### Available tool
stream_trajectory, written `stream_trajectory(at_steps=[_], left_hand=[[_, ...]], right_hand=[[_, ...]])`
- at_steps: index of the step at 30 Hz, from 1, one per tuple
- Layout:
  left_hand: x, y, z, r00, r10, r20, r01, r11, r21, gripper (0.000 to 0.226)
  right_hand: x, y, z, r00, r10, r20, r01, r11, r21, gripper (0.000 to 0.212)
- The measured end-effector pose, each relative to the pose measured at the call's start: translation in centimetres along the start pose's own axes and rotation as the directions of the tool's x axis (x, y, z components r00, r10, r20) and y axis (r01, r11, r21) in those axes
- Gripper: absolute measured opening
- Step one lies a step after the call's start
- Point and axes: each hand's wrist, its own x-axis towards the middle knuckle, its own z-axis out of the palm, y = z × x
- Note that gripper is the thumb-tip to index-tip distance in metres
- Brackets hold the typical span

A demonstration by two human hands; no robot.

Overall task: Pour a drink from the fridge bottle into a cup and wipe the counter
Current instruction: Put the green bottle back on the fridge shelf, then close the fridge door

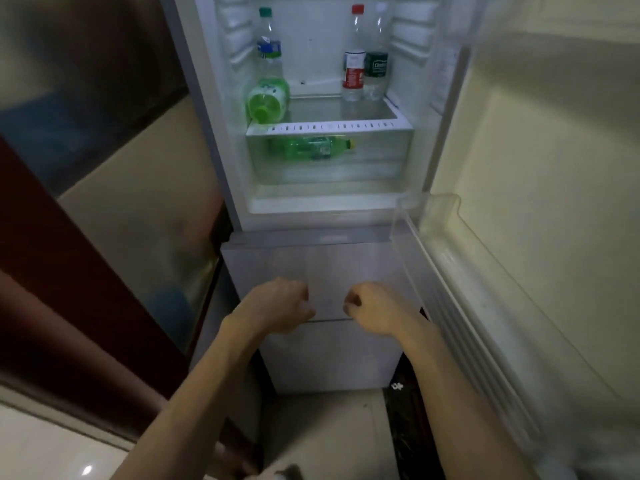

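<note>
A person stands before the open fridge [408, 209], left hand [277, 304] and right hand [375, 308] both empty, fingers loosely curled, hovering low in front of the closed lower drawers [318, 271] and well below the lit shelf [329, 128]. The likeliest pick, the red-capped bottle [354, 53], stands upright at the shelf's right rear, long axis vertical, cap up, touching or just beside a dark-labelled bottle [376, 60]. It appears nearly empty, though glare makes that hard to judge, so it should lift lightly; thin plastic would dent under a hard squeeze and may be slick from the cold. The labelled waist offers the surest hold. A green bottle [268, 100] lies on its side, cap toward the camera
</note>
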Motion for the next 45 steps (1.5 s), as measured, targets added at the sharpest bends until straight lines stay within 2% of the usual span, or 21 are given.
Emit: stream_trajectory(at_steps=[7, 14, 16, 19, 23, 25, 28, 29, 31, 33, 34, 35, 38, 41, 42, 45], left_hand=[[-5.2, 1.8, 0.5, 0.996, 0.091, 0.004, -0.091, 0.996, 0.02, 0.041], [-10.8, 2.4, 3.9, 0.977, 0.21, 0.028, -0.209, 0.977, -0.03, 0.042], [-12.3, 2.1, 6.0, 0.972, 0.226, 0.061, -0.222, 0.973, -0.064, 0.042], [-13.8, 2.3, 9.0, 0.967, 0.242, 0.077, -0.235, 0.968, -0.085, 0.043], [-16.7, 3.5, 11.2, 0.956, 0.29, 0.039, -0.283, 0.95, -0.131, 0.041], [-17.7, 4.1, 11.1, 0.951, 0.309, 0.021, -0.304, 0.945, -0.123, 0.039], [-19.0, 4.9, 10.0, 0.952, 0.307, -0.01, -0.306, 0.943, -0.127, 0.039], [-19.4, 5.2, 9.7, 0.952, 0.304, -0.024, -0.305, 0.943, -0.13, 0.038], [-20.4, 5.7, 9.2, 0.957, 0.286, -0.045, -0.289, 0.946, -0.145, 0.038], [-21.2, 6.3, 8.9, 0.965, 0.254, -0.063, -0.261, 0.951, -0.165, 0.037], [-21.5, 6.7, 8.9, 0.971, 0.23, -0.069, -0.239, 0.955, -0.177, 0.036], [-21.8, 7.2, 8.9, 0.977, 0.202, -0.076, -0.213, 0.958, -0.191, 0.035], [-22.5, 9.4, 8.9, 0.985, 0.147, -0.095, -0.165, 0.959, -0.229, 0.034], [-23.6, 12.4, 9.4, 0.983, 0.155, -0.095, -0.175, 0.951, -0.256, 0.035], [-23.9, 13.3, 9.7, 0.984, 0.153, -0.094, -0.173, 0.947, -0.27, 0.035], [-24.8, 15.1, 10.4, 0.986, 0.124, -0.108, -0.152, 0.939, -0.308, 0.034]], right_hand=[[-7.1, 0.6, -0.1, 0.995, -0.02, -0.101, 0.017, 0.999, -0.037, 0.028], [-15.9, 0.7, 1.6, 0.982, 0.123, -0.144, -0.117, 0.992, 0.053, 0.022], [-19.3, 1.1, 2.6, 0.978, 0.174, -0.113, -0.159, 0.978, 0.132, 0.019], [-24.7, 3.4, 3.1, 0.935, 0.314, -0.162, -0.269, 0.93, 0.249, 0.016], [-31.2, 6.8, 0.7, 0.839, 0.455, -0.298, -0.401, 0.888, 0.227, 0.018], [-33.0, 7.5, -0.6, 0.77, 0.51, -0.384, -0.424, 0.858, 0.29, 0.009], [-33.4, 8.1, -1.2, 0.672, 0.588, -0.45, -0.447, 0.807, 0.385, 0.012], [-33.5, 8.2, -1.3, 0.625, 0.6, -0.5, -0.447, 0.8, 0.401, 0.017], [-33.9, 8.8, -1.4, 0.468, 0.62, -0.63, -0.422, 0.783, 0.457, 0.028], [-34.4, 10.0, -1.7, 0.319, 0.644, -0.695, -0.318, 0.764, 0.562, 0.036], [-34.6, 10.7, -2.0, 0.29, 0.657, -0.696, -0.261, 0.754, 0.603, 0.04], [-34.7, 11.3, -2.3, 0.289, 0.662, -0.691, -0.207, 0.748, 0.63, 0.044], [-35.4, 11.5, -3.4, 0.377, 0.645, -0.664, -0.065, 0.734, 0.676, 0.053], [-35.8, 11.8, -4.0, 0.492, 0.58, -0.649, -0.006, 0.748, 0.663, 0.039], [-35.8, 12.0, -3.9, 0.495, 0.572, -0.654, 0.002, 0.752, 0.66, 0.034], [-35.7, 11.6, -3.0, 0.442, 0.576, -0.687, 0.015, 0.762, 0.648, 0.031]])
